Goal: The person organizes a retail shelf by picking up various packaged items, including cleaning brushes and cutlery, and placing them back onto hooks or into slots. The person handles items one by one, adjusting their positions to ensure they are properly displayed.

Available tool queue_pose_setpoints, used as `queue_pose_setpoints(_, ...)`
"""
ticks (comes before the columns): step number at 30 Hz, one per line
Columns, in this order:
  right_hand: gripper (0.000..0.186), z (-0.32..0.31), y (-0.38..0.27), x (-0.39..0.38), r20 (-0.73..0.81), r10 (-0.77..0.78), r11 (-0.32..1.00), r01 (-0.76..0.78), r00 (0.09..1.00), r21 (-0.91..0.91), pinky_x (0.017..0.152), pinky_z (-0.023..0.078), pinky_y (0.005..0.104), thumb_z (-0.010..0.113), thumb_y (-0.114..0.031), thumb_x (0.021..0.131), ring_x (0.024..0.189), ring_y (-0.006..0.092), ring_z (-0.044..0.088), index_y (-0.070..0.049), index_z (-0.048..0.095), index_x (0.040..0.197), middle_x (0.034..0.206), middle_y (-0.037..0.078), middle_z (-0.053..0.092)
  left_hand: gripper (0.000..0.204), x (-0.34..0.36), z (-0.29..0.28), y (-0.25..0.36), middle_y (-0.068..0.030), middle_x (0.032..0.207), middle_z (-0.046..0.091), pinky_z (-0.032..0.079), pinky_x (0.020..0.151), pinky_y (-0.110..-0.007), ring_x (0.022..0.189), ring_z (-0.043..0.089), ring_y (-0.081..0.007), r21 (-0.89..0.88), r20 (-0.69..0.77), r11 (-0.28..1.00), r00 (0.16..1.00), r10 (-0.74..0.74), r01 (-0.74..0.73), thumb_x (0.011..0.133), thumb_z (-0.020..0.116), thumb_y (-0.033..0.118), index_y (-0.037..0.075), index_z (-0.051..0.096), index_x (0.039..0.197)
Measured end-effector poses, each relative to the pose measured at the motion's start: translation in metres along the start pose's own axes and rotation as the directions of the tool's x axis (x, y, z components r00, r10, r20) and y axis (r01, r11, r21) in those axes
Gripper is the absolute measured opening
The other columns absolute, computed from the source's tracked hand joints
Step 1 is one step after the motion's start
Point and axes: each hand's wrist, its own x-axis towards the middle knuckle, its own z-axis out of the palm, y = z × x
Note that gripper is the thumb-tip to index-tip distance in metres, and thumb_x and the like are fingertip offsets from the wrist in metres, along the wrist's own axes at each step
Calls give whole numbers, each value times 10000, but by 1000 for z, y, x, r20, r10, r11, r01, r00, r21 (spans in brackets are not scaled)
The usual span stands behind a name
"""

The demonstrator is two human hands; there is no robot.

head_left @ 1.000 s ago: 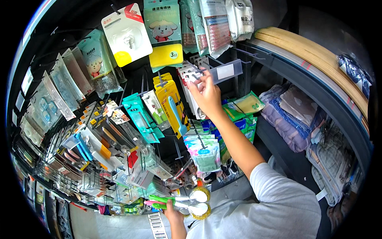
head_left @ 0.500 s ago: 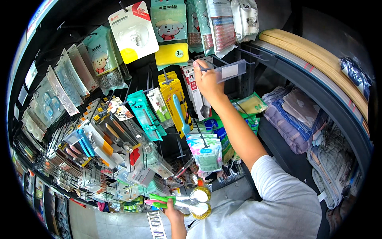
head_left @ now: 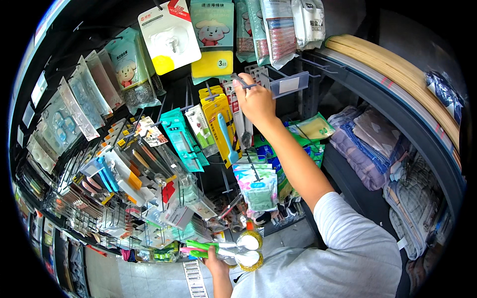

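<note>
At 9 o'clock, carded utensils (head_left: 134, 169) crowd a rack. Toward 6 o'clock, the left hand (head_left: 216, 267) is closed around long-handled scrubbers (head_left: 229, 246) with green and pink handles; their gold-rimmed heads point to 3 o'clock. These appear to be off the display already. Near the centre, toward 12 o'clock, a packaged spoon (head_left: 246, 138) hangs on the rack, seemingly not yet taken down. At its 1 o'clock, the right hand (head_left: 256, 99) is raised, fingers curled narrowly at a grey prong (head_left: 247, 86); whether they grip a card, I cannot tell. That forearm slants up from 4 o'clock. A clear label holder (head_left: 289, 85) juts out at the right hand's 2 o'clock.
</note>
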Motion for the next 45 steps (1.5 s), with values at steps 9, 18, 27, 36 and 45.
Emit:
queue_pose_setpoints(9,428,-4,88,-47,-76,377,894,-341,923,290,563,476,368,692,-389,822,568,248,599,-36,544,1012,666,65,618,456,-3,2,3,-98,1132,536,453,896,-426,1030,540,-247,16,-25,1000,1000,4,-4,872,585,154,29,421,1278)
queue_pose_setpoints(18,492,-19,91,14,-65,161,979,-151,985,139,689,490,406,653,-440,835,771,332,639,-69,577,1149,767,133,660,462,0,-4,-1,-110,1130,537,450,910,-427,1033,539,-251,24,-40,1000,999,-8,9,862,605,166,14,424,1260)
queue_pose_setpoints(27,398,-16,97,27,26,157,986,-155,987,-63,737,483,469,403,-468,946,859,422,612,-156,584,1115,894,206,653,427,1,4,-4,-109,1117,545,463,891,-419,1016,553,-249,-8,-46,1000,999,-4,3,873,592,162,16,440,1244)
queue_pose_setpoints(36,418,-17,90,27,87,161,987,-159,983,-30,746,483,463,377,-465,957,870,412,611,-141,592,1111,912,198,655,377,11,-1,-14,-108,1077,549,522,781,-441,975,573,-256,6,-4,1000,1000,-16,16,889,561,161,18,446,1218)
queue_pose_setpoints(45,389,-12,69,18,102,146,988,-150,984,31,769,494,432,437,-456,940,891,377,627,-188,576,1185,940,174,667,395,16,-9,-19,-114,1087,547,522,779,-458,976,575,-278,40,-16,999,1000,4,-3,890,554,163,25,437,1241)
